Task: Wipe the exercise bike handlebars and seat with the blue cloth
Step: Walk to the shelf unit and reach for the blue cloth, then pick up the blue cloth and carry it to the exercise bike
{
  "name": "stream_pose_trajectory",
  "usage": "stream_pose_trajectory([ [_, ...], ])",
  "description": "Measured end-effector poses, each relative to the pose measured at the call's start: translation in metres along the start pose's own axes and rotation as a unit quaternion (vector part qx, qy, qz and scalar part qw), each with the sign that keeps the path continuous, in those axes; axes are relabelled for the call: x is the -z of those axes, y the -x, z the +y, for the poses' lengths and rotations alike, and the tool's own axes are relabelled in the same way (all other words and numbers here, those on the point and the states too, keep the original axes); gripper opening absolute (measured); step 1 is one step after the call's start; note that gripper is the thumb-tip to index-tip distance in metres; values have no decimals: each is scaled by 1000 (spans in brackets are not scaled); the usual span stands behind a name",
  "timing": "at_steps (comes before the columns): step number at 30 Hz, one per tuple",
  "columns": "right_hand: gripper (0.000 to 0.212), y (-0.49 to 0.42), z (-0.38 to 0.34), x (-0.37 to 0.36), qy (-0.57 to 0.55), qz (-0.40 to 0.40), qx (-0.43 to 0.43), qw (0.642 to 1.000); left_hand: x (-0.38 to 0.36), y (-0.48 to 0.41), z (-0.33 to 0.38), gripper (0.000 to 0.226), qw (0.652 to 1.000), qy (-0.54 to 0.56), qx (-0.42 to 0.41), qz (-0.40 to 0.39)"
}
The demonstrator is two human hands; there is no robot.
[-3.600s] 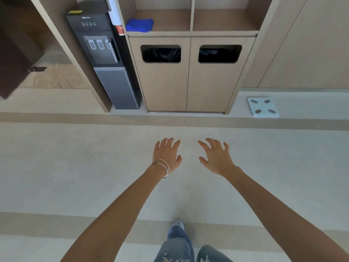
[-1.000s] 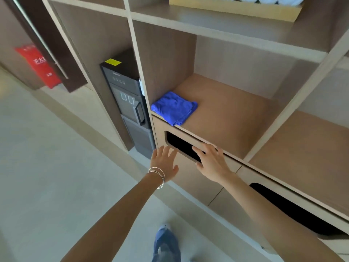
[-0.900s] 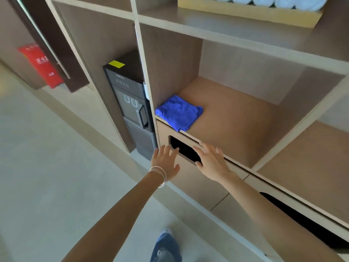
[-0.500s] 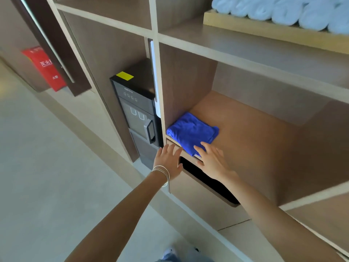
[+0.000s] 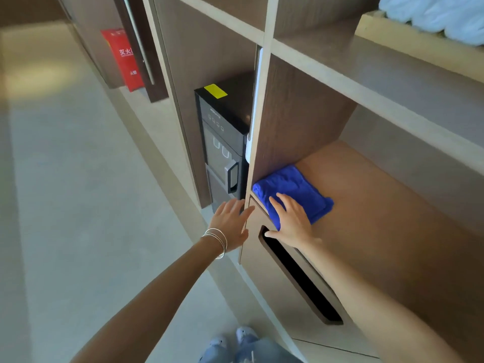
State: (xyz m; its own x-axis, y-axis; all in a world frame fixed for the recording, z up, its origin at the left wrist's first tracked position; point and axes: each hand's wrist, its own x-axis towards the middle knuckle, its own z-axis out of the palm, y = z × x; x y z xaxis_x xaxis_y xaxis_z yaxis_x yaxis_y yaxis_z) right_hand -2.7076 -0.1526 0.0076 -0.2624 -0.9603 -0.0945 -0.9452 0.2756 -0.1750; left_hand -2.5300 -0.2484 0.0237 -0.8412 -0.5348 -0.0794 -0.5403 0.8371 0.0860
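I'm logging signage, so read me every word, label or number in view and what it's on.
"灭火" on the red box, rest hidden.
Smaller print below it: blurred.
Brand on the water dispenser: too small to read.
Yellow sticker: shows no text.

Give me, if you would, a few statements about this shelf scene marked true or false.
1. The blue cloth lies folded on the shelf. True.
2. The right hand lies on the cloth's near edge, fingers extended. True.
3. The left hand grips the cloth. False: it is open beside the cabinet front, holding nothing.
4. The water dispenser stands right of the cloth. False: it stands left of it, in the neighbouring bay.
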Motion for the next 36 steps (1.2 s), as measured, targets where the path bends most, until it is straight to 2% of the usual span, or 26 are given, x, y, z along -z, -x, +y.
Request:
stream_pose_trajectory([
  [2,90,13,7,-5,-19,31,21,999,-4,2,2,64,1000,1,-8,-9],
  [6,63,40,18,-8,-83,134,45,986,-11,11,9,64,1000,6,-25,-3],
  [11,36,48,25,8,-196,167,23,966,-9,17,18,64,999,24,-42,10],
  [15,28,48,26,31,-264,180,29,947,-1,14,22,65,998,35,-46,28],
  [23,18,37,-10,69,-309,56,98,945,21,25,10,75,997,37,12,69],
  [29,21,18,-72,69,-320,3,146,936,24,88,-28,79,988,60,115,85],
  [32,18,8,-112,59,-292,-44,195,935,21,133,-52,80,978,70,179,80],
  [36,14,3,-186,34,-286,-116,269,912,11,205,-82,81,958,74,269,60],
])
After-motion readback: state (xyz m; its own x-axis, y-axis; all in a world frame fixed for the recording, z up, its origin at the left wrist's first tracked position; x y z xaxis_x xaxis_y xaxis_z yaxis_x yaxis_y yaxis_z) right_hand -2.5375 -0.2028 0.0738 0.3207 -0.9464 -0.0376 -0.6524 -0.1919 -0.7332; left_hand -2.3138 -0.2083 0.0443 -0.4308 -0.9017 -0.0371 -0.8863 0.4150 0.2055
